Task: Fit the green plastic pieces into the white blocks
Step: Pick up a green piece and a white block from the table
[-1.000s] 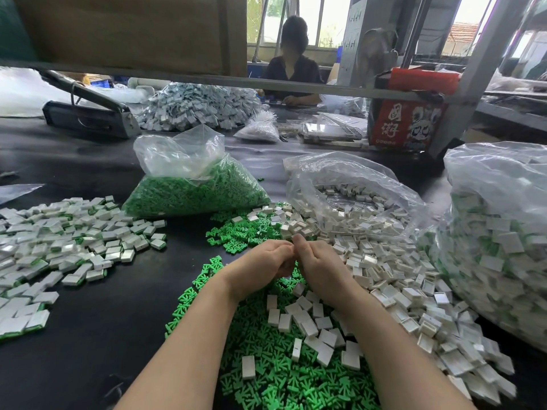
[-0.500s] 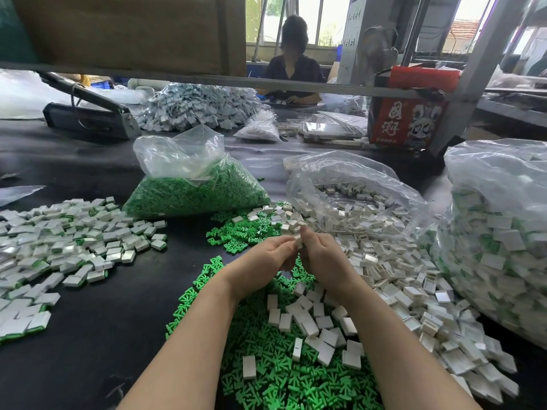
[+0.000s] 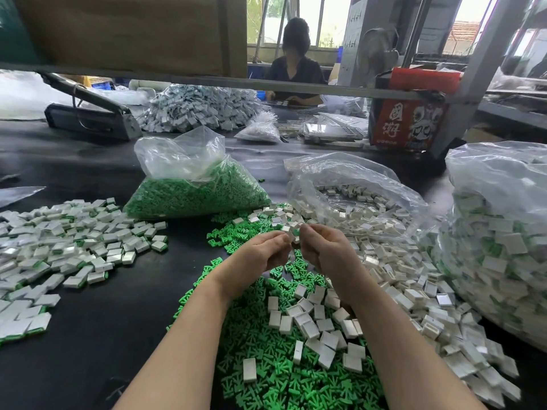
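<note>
The big black bench [image 3: 88,335] holds everything: to the far right of the grip sits a huge clear plastic bag of finished white-and-green blocks [image 3: 500,261], behind it a clear bag of small green plastic pieces [image 3: 192,190] and an open clear bag of white blocks [image 3: 355,202]. Under and around the grip lie a loose heap of green plastic pieces [image 3: 266,380] and loose small white square blocks [image 3: 310,324]. The left hand [image 3: 260,255] and right hand [image 3: 322,253] meet fingertip to fingertip, and their grip is narrow, pinching one small white block [image 3: 291,234] between them.
</note>
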A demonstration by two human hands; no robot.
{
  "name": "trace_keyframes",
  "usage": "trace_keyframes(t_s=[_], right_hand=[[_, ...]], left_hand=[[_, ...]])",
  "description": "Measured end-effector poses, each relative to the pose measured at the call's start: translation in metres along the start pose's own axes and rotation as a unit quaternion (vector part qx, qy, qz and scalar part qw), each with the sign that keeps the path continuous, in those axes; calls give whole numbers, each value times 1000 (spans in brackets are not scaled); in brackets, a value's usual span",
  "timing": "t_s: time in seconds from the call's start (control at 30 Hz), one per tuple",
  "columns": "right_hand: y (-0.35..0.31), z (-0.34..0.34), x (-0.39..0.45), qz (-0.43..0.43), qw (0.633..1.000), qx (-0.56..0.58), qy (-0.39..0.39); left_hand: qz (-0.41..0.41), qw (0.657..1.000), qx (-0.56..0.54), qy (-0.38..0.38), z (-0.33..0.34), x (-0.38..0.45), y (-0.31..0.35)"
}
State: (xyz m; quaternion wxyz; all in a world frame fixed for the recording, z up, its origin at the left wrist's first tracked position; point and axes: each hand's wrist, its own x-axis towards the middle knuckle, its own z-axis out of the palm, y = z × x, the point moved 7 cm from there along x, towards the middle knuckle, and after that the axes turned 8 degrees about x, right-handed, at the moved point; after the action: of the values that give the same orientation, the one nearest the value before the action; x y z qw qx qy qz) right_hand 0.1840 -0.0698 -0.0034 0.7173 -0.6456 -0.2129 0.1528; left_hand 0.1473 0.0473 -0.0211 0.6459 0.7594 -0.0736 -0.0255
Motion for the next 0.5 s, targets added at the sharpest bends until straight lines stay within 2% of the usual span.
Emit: trace_keyframes(t_s=[0.3, 0.5], right_hand=[[-1, 0, 2, -24, 1000, -19, 3], [-4, 1, 1, -32, 999, -44, 3]], left_hand=[[4, 1000, -2, 4, 1, 0, 3], [15, 999, 19, -20, 3, 1, 4]])
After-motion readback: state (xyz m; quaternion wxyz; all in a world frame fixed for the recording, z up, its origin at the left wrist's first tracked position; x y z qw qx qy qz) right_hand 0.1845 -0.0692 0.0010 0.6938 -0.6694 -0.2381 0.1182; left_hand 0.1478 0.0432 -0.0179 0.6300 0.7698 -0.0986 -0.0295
